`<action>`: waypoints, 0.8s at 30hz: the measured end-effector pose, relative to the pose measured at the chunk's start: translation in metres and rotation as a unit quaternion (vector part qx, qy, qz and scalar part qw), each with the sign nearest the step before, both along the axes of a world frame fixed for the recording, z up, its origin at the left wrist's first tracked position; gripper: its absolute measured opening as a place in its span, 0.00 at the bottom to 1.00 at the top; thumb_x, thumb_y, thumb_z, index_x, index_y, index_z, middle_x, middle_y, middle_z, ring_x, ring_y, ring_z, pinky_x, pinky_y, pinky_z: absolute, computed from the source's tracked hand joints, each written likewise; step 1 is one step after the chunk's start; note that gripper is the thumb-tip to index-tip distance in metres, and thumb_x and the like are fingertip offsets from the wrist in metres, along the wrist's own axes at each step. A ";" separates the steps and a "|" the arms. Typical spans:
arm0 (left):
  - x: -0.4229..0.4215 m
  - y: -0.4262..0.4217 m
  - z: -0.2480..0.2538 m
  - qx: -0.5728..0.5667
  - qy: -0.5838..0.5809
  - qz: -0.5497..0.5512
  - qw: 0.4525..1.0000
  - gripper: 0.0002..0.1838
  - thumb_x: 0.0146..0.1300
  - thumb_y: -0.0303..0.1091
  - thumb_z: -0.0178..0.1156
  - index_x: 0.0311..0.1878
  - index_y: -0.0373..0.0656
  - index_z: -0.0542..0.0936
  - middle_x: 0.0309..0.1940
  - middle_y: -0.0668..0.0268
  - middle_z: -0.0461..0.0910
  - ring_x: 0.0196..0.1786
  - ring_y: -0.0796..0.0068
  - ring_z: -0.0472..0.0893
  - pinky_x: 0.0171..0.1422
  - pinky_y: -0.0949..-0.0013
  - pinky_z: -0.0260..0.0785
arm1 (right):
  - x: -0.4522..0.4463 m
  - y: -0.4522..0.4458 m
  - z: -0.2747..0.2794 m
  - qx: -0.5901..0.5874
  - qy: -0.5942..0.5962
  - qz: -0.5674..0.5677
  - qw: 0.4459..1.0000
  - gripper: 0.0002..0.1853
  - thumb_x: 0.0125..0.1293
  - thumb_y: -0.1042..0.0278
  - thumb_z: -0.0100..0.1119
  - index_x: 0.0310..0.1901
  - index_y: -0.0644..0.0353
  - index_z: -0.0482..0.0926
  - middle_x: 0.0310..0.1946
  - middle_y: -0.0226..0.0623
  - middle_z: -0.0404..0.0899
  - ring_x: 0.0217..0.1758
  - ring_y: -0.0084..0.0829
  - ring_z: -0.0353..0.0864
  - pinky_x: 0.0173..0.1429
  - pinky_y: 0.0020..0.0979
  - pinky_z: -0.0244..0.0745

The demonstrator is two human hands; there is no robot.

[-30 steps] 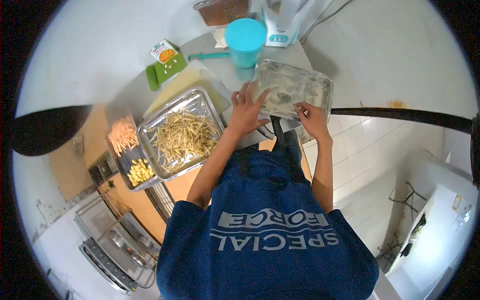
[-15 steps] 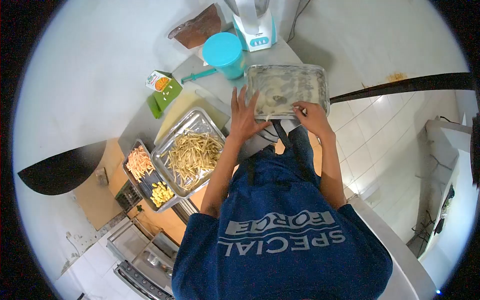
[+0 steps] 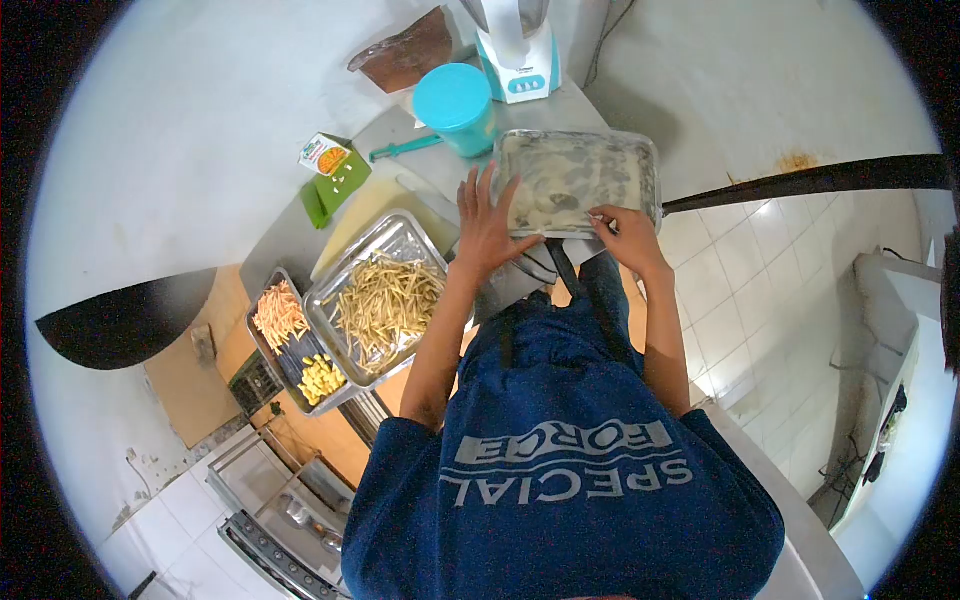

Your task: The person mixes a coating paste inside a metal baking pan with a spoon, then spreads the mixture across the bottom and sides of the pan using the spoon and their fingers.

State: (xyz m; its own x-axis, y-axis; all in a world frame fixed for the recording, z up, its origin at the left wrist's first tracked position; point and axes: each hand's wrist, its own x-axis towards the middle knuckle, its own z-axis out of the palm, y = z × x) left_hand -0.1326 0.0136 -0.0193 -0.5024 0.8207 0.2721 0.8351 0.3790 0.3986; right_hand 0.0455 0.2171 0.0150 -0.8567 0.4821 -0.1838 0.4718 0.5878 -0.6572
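Note:
A rectangular metal tray (image 3: 575, 180) with a pale, floury coating lies on the counter in front of me. My left hand (image 3: 487, 225) is at its left edge, fingers spread, with nothing in its grasp. Over the tray's lower right part, my right hand (image 3: 628, 238) has its fingertips pinched; whatever they hold is too small to make out. To the left, a deeper metal tray (image 3: 432, 228) bears a heap of thin, pale brown sticks (image 3: 385, 305). Beside it, another tray holds orange strips (image 3: 280, 315) and yellow pieces (image 3: 322, 380).
A turquoise-lidded tub (image 3: 455, 100) and a white blender (image 3: 522, 70) stand behind the trays. Nearby are a turquoise peeler-like tool (image 3: 405, 148), a green and white carton (image 3: 335, 180), a pale cutting board (image 3: 350, 232) and a brown packet (image 3: 405, 55).
The view has shifted, so the trays and tub appear displaced. My left hand has spread its fingers at the coated tray's left edge; my right hand stays pinched over it.

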 end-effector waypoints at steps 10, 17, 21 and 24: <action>-0.009 0.004 0.004 -0.035 -0.012 -0.005 0.999 0.56 0.40 0.68 0.73 0.74 0.58 0.67 0.77 0.56 0.50 0.81 0.45 0.41 0.77 0.33 0.40 | 0.001 0.006 -0.011 0.018 -0.009 0.027 0.999 0.16 0.67 0.53 0.60 0.49 0.52 0.86 0.39 0.43 0.88 0.41 0.47 0.86 0.50 0.44 0.79; -0.007 0.003 -0.001 -0.024 -0.017 0.006 1.000 0.55 0.40 0.65 0.75 0.74 0.59 0.67 0.78 0.57 0.48 0.81 0.45 0.41 0.76 0.32 0.39 | 0.000 0.007 -0.014 0.025 0.023 0.029 0.999 0.15 0.66 0.59 0.61 0.49 0.56 0.86 0.32 0.40 0.86 0.30 0.38 0.81 0.39 0.37 0.76; -0.007 0.006 -0.005 -0.017 -0.029 0.021 0.999 0.56 0.38 0.66 0.76 0.74 0.59 0.67 0.78 0.56 0.48 0.81 0.43 0.40 0.76 0.32 0.38 | -0.001 0.009 -0.014 0.018 0.016 0.032 0.999 0.15 0.65 0.59 0.62 0.48 0.56 0.86 0.31 0.40 0.86 0.29 0.36 0.81 0.38 0.37 0.75; -0.008 0.009 -0.008 -0.018 -0.037 0.037 0.998 0.57 0.37 0.66 0.76 0.73 0.59 0.66 0.78 0.55 0.47 0.81 0.42 0.40 0.76 0.31 0.38 | -0.002 0.008 -0.013 0.023 0.025 0.033 0.999 0.15 0.65 0.59 0.62 0.48 0.56 0.86 0.30 0.39 0.86 0.28 0.36 0.80 0.37 0.36 0.75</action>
